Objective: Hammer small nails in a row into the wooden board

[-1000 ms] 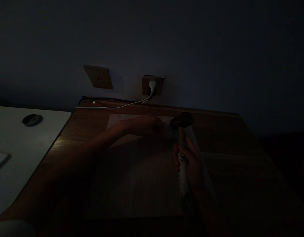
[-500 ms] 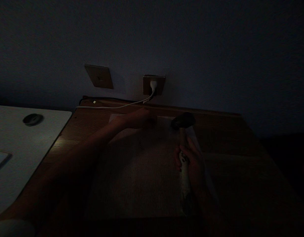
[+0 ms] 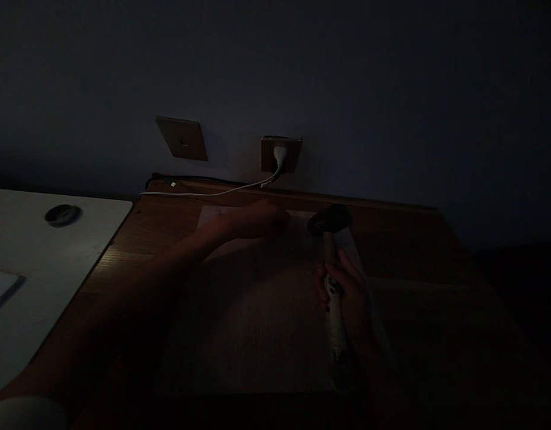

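Note:
My right hand [image 3: 353, 298] is wrapped round the pale, dark-spotted handle of a hammer [image 3: 331, 220], whose dark head points away from me. Beneath both hands lies a pale, thin sheet [image 3: 257, 334] on a brown wooden tabletop [image 3: 418, 251]. My left hand [image 3: 264, 220] is closed with its fingers curled down near the far edge of the sheet, left of the hammer head. In this dim light I cannot make out what its fingertips hold, if anything.
A wall with a socket holding a white plug [image 3: 280, 155] rises behind the table. A white cable [image 3: 203, 194] and a dark cable run along the back edge. At left, a white surface [image 3: 46, 269] carries a dark round object [image 3: 62, 215] and a pale flat object [image 3: 2, 289].
Very little differs. The view has shifted slightly, and my left hand sits a touch further right. The hammer stays in my right hand, its head slightly to the left.

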A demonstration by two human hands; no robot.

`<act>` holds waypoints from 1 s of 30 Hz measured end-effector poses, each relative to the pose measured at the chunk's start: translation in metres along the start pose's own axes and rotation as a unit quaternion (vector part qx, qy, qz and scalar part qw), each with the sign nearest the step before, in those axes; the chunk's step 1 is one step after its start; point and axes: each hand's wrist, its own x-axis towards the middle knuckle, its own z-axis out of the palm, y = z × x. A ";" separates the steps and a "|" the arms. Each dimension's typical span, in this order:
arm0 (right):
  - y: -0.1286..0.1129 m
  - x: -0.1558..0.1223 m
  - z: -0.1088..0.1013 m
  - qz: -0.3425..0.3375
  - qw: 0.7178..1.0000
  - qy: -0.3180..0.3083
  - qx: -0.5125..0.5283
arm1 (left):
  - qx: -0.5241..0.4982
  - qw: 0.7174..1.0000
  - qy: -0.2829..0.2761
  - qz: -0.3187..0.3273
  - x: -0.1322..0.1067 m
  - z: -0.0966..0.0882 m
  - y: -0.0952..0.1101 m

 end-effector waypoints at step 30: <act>0.016 -0.007 0.024 0.020 0.998 -0.048 -0.041 | -0.186 0.974 0.114 -0.069 -0.016 0.031 -0.011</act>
